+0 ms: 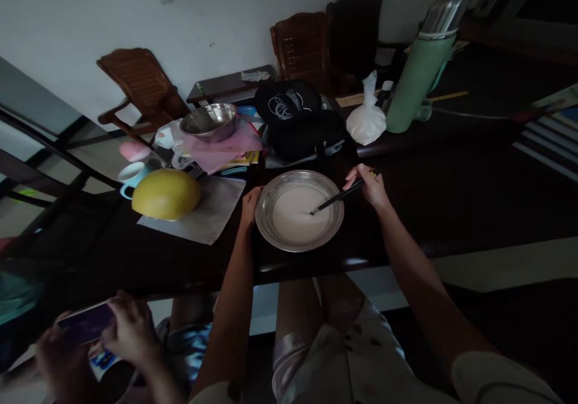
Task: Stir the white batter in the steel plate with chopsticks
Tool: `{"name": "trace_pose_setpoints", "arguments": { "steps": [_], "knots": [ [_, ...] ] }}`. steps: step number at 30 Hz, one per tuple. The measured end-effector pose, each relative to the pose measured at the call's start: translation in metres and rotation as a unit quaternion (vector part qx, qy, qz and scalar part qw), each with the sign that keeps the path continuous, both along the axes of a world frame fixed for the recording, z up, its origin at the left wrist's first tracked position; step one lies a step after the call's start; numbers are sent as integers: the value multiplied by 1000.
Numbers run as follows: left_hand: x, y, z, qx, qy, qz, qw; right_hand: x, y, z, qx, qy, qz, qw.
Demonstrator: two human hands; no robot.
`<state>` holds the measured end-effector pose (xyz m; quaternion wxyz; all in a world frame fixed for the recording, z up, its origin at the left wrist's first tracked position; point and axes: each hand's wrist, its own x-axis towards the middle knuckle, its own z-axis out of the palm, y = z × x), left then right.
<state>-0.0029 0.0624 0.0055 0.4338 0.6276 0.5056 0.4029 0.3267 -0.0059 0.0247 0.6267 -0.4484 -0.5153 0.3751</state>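
A shiny metal bowl (266, 220) sits near the table's front edge, with a milky white liquid (293, 211) inside. My left hand (250, 206) grips the bowl's left side; its fingertips are partly hidden behind the rim. Above the right of the bowl, my right hand (369, 186) is closed around dark chopsticks (336, 198). Their tips dip into the liquid at a slant. A yellow ring-like band shows on one finger of that hand.
To the left lie a yellow pomelo-like fruit (167, 194) and a light blue mug (133, 176). Behind are another metal bowl (210, 122), a black case (302, 127), a tied bag of white powder (366, 122) and a green thermos (415, 82). Another person's hands (130, 329) hold a phone (85, 324) at lower left.
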Motion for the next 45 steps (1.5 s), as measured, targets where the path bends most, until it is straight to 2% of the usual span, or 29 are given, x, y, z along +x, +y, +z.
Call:
{"name": "trace_pose_setpoints", "arguments": {
  "steps": [5,7,11,13,17,19,22,24,28,30,36,38,42,45],
  "knots": [
    [-7,6,-11,6,14,0,1000,-8,-2,1,-13,-57,108,992],
    [-9,8,-13,7,22,1,1000,-7,-2,2,-9,-60,87,994],
    [-10,10,-14,9,38,1,999,0,0,1,-3,1,-3,1000],
    [-10,11,-13,11,43,-6,999,2,0,0,-6,3,14,1000],
    [-10,9,-12,8,45,-10,999,-4,-2,0,-19,-49,106,993],
    [-9,8,-11,4,50,-5,999,-5,-2,1,-15,-54,97,994],
    [-7,5,-10,0,49,7,999,-2,0,1,-3,-21,22,1000],
    [-6,3,-7,-1,45,14,999,0,0,0,0,-3,4,1000],
    [-2,0,-2,-5,47,17,999,-4,-2,0,-12,-28,92,995],
    [-1,-2,0,-6,47,17,999,-7,-2,1,-12,-52,113,992],
    [1,-3,2,-11,32,17,999,-2,-1,0,7,0,5,1000],
    [0,-3,2,-7,30,1,1000,-2,-1,0,3,1,31,1000],
    [-1,-3,4,9,44,-17,999,-7,-3,1,-20,-57,107,992],
    [-1,-3,5,17,49,-23,998,-5,-2,2,-21,-50,67,996]
  ]
}}
